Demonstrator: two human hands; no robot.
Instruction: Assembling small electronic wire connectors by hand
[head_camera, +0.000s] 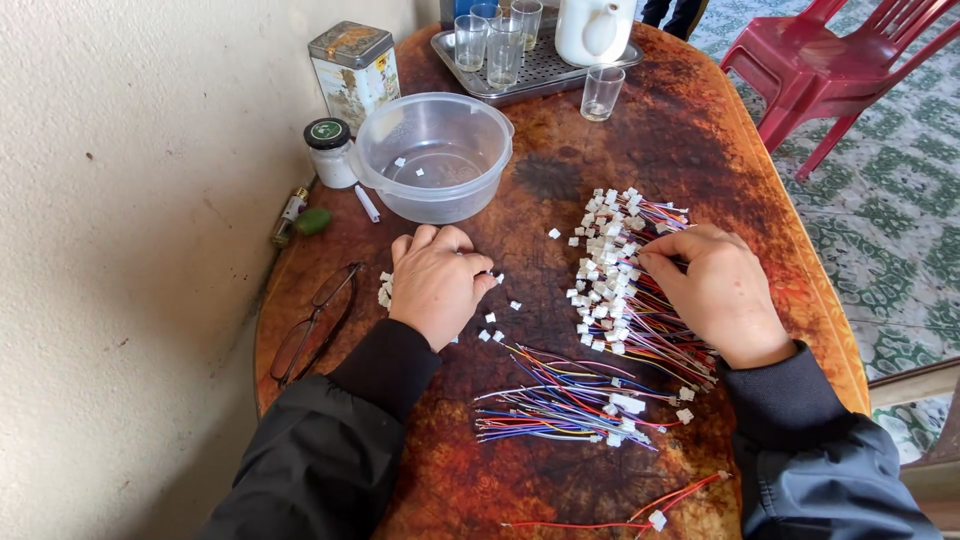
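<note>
My left hand (437, 283) rests knuckles-up on the brown table (560, 180), fingers curled over a scatter of small white plastic connectors (497, 320); whether it pinches one is hidden. My right hand (712, 287) lies on a long pile of coloured wires tipped with white connectors (610, 270), thumb and fingers pinched into the pile. A second bundle of multicoloured wires (565, 395) lies near me between my sleeves. A single red wire with a white connector (655, 515) lies at the near edge.
A clear plastic bowl (433, 150) holding a few connectors stands behind my left hand. Beside it stand a white jar (329, 153) and a tin (354, 70). Glasses (315, 322) lie left. A tray of tumblers (500, 50), a white teapot (595, 28), a red chair (830, 60).
</note>
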